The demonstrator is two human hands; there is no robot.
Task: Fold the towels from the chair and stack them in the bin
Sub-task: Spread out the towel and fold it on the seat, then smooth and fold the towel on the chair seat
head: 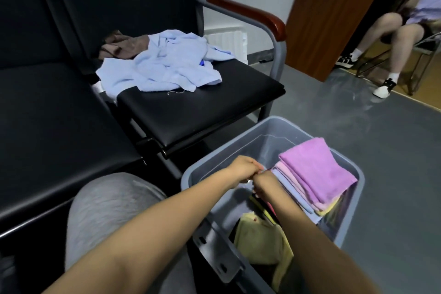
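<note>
No legible text, label, brand, number or sign showed anywhere in view.

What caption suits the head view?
Left hand and right hand grip a towel in the bin; blue towels on chair.

Crumpled blue towels (164,64) lie heaped on the black chair (202,107) seat, with a brown towel (126,45) bunched behind them. In the grey bin (355,210) a folded stack leans at the right. The purple towel (315,169) is on top and the blue towel (293,194) lowest, its near edge pinched by the left hand (243,169) and right hand (265,184). A yellow towel (260,241) lies loose below.
</note>
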